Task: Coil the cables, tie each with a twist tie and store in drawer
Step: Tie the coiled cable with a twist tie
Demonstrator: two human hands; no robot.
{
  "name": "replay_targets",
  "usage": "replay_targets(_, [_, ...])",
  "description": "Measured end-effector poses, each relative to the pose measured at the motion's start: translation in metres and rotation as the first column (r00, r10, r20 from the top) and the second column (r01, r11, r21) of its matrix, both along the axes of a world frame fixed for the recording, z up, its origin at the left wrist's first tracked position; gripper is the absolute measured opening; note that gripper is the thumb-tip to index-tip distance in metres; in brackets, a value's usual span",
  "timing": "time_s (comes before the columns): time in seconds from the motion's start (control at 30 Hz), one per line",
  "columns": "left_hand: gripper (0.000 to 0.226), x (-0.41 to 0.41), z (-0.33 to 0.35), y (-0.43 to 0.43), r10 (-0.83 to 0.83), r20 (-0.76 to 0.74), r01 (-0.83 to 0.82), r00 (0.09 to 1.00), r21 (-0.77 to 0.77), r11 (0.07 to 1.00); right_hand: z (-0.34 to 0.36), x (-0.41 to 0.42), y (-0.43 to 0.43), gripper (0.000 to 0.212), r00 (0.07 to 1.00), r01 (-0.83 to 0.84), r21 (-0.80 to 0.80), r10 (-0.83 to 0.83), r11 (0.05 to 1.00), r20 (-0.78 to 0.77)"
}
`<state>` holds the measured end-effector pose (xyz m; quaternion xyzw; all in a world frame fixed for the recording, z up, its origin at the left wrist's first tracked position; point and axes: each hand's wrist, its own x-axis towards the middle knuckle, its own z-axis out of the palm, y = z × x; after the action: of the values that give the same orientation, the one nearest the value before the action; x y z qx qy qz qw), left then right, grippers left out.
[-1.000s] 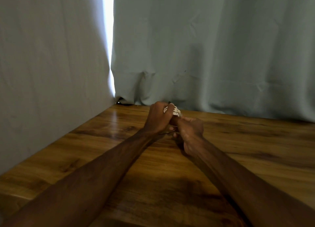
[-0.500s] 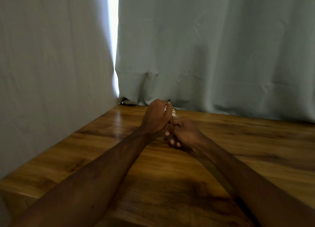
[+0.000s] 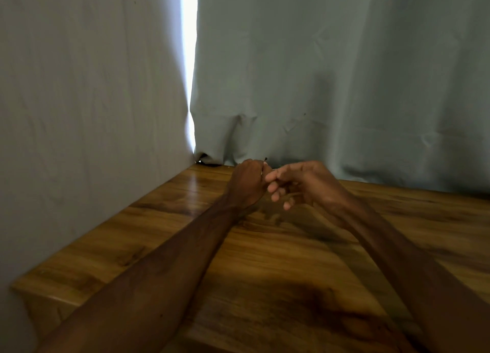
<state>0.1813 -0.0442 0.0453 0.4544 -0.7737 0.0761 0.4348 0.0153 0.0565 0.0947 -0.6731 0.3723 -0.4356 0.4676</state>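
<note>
The scene is dim, lit mainly by a blown-out strip of daylight through the gap (image 3: 188,60) between the curtains (image 3: 344,74). That light lays a soft sheen on the table (image 3: 164,220) near its far left corner. Arm shadows darken the table's near middle, and the right hand (image 3: 299,182) is smeared by motion blur.

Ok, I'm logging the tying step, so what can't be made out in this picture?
Head view only.
The cable: hidden inside the left hand but for a pale sliver; coil and tie unreadable.
The dark tip above that hand: too small to tell twist tie from cable end.
The right hand: motion-blurred; whether its fingers pinch anything is unclear.
The drawer: none in frame.
</note>
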Motion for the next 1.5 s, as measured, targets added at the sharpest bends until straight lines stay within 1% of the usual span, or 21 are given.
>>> replay_targets(0.07, [0.02, 0.0, 0.001, 0.001, -0.01, 0.061, 0.008, 0.998, 0.04, 0.999, 0.004, -0.008, -0.002, 0.036, 0.992, -0.11, 0.039, 0.108, 0.993, 0.062])
replay_targets(0.13, [0.032, -0.002, -0.002, 0.002, -0.067, 0.109, 0.062, 0.992, 0.046, 0.997, 0.004, -0.018, -0.006, 0.037, 0.977, -0.194, 0.022, 0.191, 0.981, 0.095])
replay_targets(0.2, [0.043, -0.008, -0.002, 0.012, -0.197, 0.069, 0.193, 0.978, 0.069, 0.979, 0.002, -0.028, -0.011, 0.03, 0.978, -0.196, -0.058, 0.2, 0.979, 0.06])
replay_targets(0.27, [0.038, -0.018, 0.002, 0.026, -0.314, -0.019, 0.314, 0.949, 0.146, 0.938, 0.001, -0.037, -0.015, 0.024, 0.996, -0.094, -0.205, 0.091, 0.974, -0.023])
replay_targets(0.37, [0.037, -0.033, 0.004, 0.035, -0.331, -0.153, 0.363, 0.931, 0.318, 0.876, 0.002, -0.048, -0.024, 0.02, 0.992, 0.06, -0.443, -0.102, 0.894, -0.072])
replay_targets(0.43, [0.04, -0.043, 0.003, 0.039, -0.331, -0.221, 0.396, 0.917, 0.415, 0.819, 0.001, -0.054, -0.029, 0.02, 0.982, 0.128, -0.53, -0.181, 0.838, -0.048])
replay_targets(0.5, [0.041, -0.051, 0.001, 0.043, -0.35, -0.303, 0.458, 0.886, 0.462, 0.759, -0.006, -0.057, -0.034, 0.019, 0.967, 0.205, -0.55, -0.254, 0.81, -0.014])
replay_targets(0.6, [0.05, -0.06, 0.001, 0.046, -0.335, -0.409, 0.506, 0.849, 0.443, 0.74, -0.022, -0.052, -0.04, 0.02, 0.917, 0.369, -0.526, -0.394, 0.766, 0.07])
replay_targets(0.7, [0.054, -0.063, 0.001, 0.045, -0.299, -0.473, 0.491, 0.829, 0.358, 0.794, -0.032, -0.041, -0.044, 0.024, 0.833, 0.501, -0.58, -0.539, 0.642, 0.123])
replay_targets(0.83, [0.049, -0.069, 0.0, 0.053, -0.275, -0.479, 0.427, 0.834, 0.244, 0.871, -0.034, -0.041, -0.05, 0.028, 0.749, 0.588, -0.587, -0.648, 0.556, 0.136])
replay_targets(0.97, [0.048, -0.076, -0.001, 0.055, -0.218, -0.412, 0.298, 0.885, 0.141, 0.944, -0.033, -0.046, -0.053, 0.031, 0.721, 0.581, -0.609, -0.689, 0.539, 0.078])
replay_targets(1.07, [0.047, -0.076, 0.0, 0.052, -0.209, -0.372, 0.26, 0.904, 0.09, 0.961, -0.03, -0.047, -0.053, 0.03, 0.737, 0.544, -0.609, -0.675, 0.578, 0.018])
replay_targets(1.1, [0.043, -0.075, 0.0, 0.054, -0.214, -0.34, 0.242, 0.916, 0.041, 0.97, -0.03, -0.047, -0.054, 0.029, 0.741, 0.531, -0.593, -0.671, 0.606, -0.023])
replay_targets(1.13, [0.034, -0.073, 0.0, 0.057, -0.196, -0.309, 0.223, 0.931, 0.054, 0.973, -0.031, -0.048, -0.053, 0.028, 0.747, 0.524, -0.55, -0.661, 0.65, -0.071])
replay_targets(1.17, [0.019, -0.071, -0.002, 0.059, -0.228, -0.277, 0.27, 0.934, 0.126, 0.954, -0.031, -0.05, -0.055, 0.027, 0.76, 0.523, -0.474, -0.64, 0.708, -0.117])
replay_targets(1.2, [0.01, -0.069, -0.007, 0.053, -0.227, -0.211, 0.245, 0.951, 0.059, 0.968, -0.032, -0.053, -0.056, 0.027, 0.777, 0.524, -0.378, -0.61, 0.763, -0.154])
replay_targets(1.23, [0.012, -0.068, -0.009, 0.049, -0.235, -0.15, 0.236, 0.96, -0.009, 0.972, -0.031, -0.055, -0.059, 0.025, 0.793, 0.529, -0.27, -0.581, 0.805, -0.18])
replay_targets(1.27, [0.011, -0.07, -0.007, 0.052, -0.243, -0.186, 0.256, 0.952, 0.049, 0.965, -0.03, -0.056, -0.061, 0.021, 0.801, 0.539, -0.169, -0.564, 0.825, -0.2])
replay_targets(1.3, [0.017, -0.071, -0.002, 0.057, -0.258, -0.208, 0.278, 0.943, 0.072, 0.958, -0.027, -0.056, -0.063, 0.017, 0.799, 0.559, -0.085, -0.563, 0.825, -0.212])
replay_targets(1.37, [0.037, -0.077, 0.001, 0.069, -0.259, -0.221, 0.255, 0.94, -0.046, 0.966, -0.022, -0.056, -0.06, 0.016, 0.799, 0.588, 0.058, -0.568, 0.807, -0.199])
replay_targets(1.5, [0.052, -0.087, 0.004, 0.075, -0.088, -0.169, 0.064, 0.982, -0.144, 0.988, -0.019, -0.058, -0.053, 0.024, 0.848, 0.531, 0.208, -0.512, 0.822, -0.138])
